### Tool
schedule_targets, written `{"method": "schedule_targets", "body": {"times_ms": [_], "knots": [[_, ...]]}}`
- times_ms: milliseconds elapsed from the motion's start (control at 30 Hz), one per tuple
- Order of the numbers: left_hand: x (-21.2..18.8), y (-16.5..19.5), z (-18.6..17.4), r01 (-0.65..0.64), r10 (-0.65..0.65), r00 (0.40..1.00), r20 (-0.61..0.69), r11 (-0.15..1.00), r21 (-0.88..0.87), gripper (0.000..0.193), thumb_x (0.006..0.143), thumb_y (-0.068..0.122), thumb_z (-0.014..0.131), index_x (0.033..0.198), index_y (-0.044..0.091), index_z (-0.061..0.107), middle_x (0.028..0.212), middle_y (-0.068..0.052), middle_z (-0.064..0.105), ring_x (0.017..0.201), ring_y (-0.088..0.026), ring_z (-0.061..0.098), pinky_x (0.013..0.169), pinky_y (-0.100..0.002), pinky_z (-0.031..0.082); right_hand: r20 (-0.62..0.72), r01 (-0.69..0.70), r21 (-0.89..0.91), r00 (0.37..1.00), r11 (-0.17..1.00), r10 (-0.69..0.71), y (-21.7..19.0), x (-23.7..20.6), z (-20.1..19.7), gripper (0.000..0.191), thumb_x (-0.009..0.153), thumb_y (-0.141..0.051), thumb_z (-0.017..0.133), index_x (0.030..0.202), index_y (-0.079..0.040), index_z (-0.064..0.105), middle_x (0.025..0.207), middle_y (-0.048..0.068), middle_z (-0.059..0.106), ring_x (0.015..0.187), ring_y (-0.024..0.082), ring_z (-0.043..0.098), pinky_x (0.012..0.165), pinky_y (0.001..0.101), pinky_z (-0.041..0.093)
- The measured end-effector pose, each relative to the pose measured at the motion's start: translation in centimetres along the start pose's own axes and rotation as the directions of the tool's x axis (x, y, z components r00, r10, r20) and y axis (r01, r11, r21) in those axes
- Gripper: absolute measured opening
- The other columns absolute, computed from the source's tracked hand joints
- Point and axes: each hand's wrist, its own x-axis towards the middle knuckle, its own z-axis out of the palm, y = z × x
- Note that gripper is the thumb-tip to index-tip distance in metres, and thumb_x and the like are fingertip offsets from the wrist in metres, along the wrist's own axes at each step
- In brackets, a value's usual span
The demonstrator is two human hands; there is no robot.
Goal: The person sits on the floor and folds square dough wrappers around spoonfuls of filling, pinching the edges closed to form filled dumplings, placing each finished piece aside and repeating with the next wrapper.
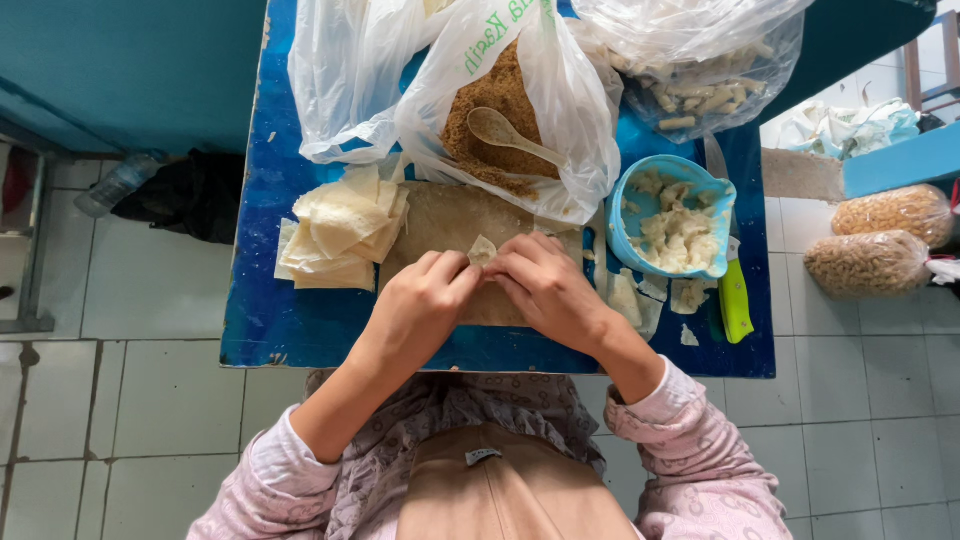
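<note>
My left hand (pixel 425 300) and my right hand (pixel 545 285) meet over a wooden board (pixel 440 215) on the blue table (pixel 290 320). Both pinch a small pale dough wrapper (pixel 482 250) between the fingertips; only its top corner shows. A stack of square wrappers (pixel 342 230) lies just left of the board. Behind the board, an open plastic bag holds brown shredded filling (pixel 500 110) with a wooden spoon (pixel 505 132) resting in it.
A light blue bowl (pixel 622 205) of pale folded pieces stands right of the board, with loose pieces (pixel 640 295) and a green-handled knife (pixel 735 300) beside it. More plastic bags (pixel 700 70) sit at the back. Two bags of crackers (pixel 870 260) lie on the tiled floor at right.
</note>
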Motion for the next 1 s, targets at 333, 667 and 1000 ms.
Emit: {"method": "schedule_targets", "body": {"times_ms": [333,667,1000], "knots": [[1.2,-0.5,1.2,0.317,-0.313,0.948,0.053,0.945,-0.086,0.016,0.09,0.02,0.074,0.087,0.006,0.067,0.087,-0.013,0.062,0.085,-0.034,0.063,0.073,-0.045,0.053,-0.033,-0.235,0.117,0.97,0.965,0.24,0.5,0.7,0.9,0.008,0.089,-0.006,0.074,0.094,-0.004,0.068,0.095,0.01,0.065,0.093,0.031,0.061,0.082,0.0389,0.049],[0.3,0.3,0.4,0.103,-0.101,0.992,-0.069,0.994,0.023,0.016,0.085,0.017,0.07,0.097,0.007,0.064,0.095,-0.011,0.061,0.088,-0.031,0.061,0.073,-0.042,0.05,-0.024,-0.042,-0.027,0.999,0.999,0.042,0.0,0.9,0.0,0.014,0.086,-0.009,0.073,0.098,-0.005,0.067,0.1,0.013,0.062,0.098,0.035,0.058,0.087,0.0434,0.045],[-3.4,4.5,1.0,0.106,-0.077,0.994,-0.081,0.876,0.47,0.031,0.086,0.015,0.063,0.115,0.006,0.068,0.113,-0.006,0.064,0.106,-0.021,0.06,0.088,-0.034,0.047,-0.194,-0.06,-0.337,0.981,0.94,-0.007,-3.8,-2.7,3.0,0.018,0.089,-0.009,0.07,0.107,-0.004,0.069,0.103,0.01,0.064,0.101,0.03,0.06,0.087,0.0435,0.044]]}}
